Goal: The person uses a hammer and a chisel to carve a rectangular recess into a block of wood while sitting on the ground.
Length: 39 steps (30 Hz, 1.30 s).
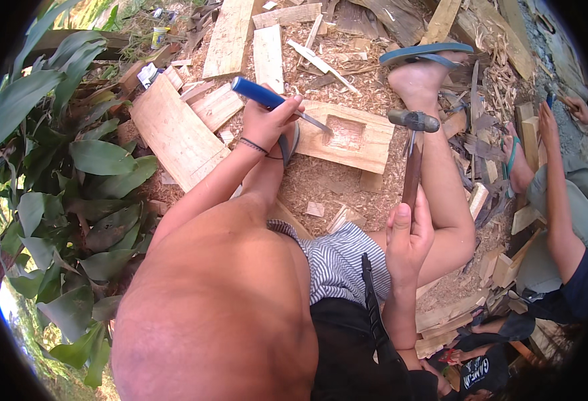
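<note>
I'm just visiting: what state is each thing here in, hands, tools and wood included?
Left hand: closed around the chisel.
Chisel: slanted, tip by the recess's left side; contact unclear.
Right hand: closed around the hammer's handle.
Hammer: held, head beyond the hand.
Wooden block: lying down, hollowed by a rectangular recess.
Wood shavings: loose, strewn over the ground.
Blue sandal: worn on the right foot.

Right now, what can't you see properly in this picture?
All in the head view:
Part of the chisel: covered by the fingers of the left hand.
The bottom end of the hammer: hidden by the right hand.
Part of the left sandal: behind the left hand and wrist.
What's in the yellow container: too small to tell.
Some of the co-worker at right: cut off by the dark rim.
</note>
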Each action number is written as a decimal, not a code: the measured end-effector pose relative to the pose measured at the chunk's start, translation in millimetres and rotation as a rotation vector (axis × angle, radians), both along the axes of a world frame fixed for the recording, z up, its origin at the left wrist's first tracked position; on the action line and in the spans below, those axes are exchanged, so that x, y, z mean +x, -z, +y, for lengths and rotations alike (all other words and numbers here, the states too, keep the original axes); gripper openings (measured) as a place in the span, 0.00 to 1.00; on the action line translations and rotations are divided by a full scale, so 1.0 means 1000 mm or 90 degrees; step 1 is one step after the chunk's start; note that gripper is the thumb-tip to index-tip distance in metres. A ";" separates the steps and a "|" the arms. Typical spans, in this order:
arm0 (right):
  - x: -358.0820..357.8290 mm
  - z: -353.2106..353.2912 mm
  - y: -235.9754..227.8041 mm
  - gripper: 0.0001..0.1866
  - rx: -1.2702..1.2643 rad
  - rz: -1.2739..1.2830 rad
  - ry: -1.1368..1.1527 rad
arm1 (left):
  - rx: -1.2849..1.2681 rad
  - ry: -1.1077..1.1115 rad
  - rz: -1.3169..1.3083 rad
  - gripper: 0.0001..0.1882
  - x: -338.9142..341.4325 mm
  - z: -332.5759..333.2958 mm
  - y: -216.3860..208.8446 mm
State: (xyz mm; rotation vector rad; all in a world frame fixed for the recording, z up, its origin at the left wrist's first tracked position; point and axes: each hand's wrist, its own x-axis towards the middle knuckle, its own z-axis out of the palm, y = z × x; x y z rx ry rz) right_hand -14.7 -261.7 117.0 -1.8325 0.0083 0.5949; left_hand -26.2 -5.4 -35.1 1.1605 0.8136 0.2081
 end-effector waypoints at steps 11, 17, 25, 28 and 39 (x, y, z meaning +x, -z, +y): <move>-0.009 -0.005 0.000 0.26 -0.021 -0.035 -0.029 | 0.078 0.059 -0.016 0.13 -0.002 0.004 -0.027; -0.007 0.002 -0.013 0.23 -0.038 -0.056 -0.044 | 0.440 0.220 -0.075 0.13 0.014 -0.020 -0.044; 0.009 -0.003 -0.034 0.23 -0.094 -0.218 -0.043 | 0.637 0.358 -0.216 0.12 0.033 -0.038 -0.049; 0.013 0.000 -0.023 0.23 -0.153 -0.299 -0.144 | 0.641 0.358 -0.222 0.11 0.033 -0.040 -0.049; 0.011 -0.004 -0.005 0.24 -0.180 -0.106 -0.258 | 0.577 0.341 -0.110 0.12 0.027 -0.028 -0.039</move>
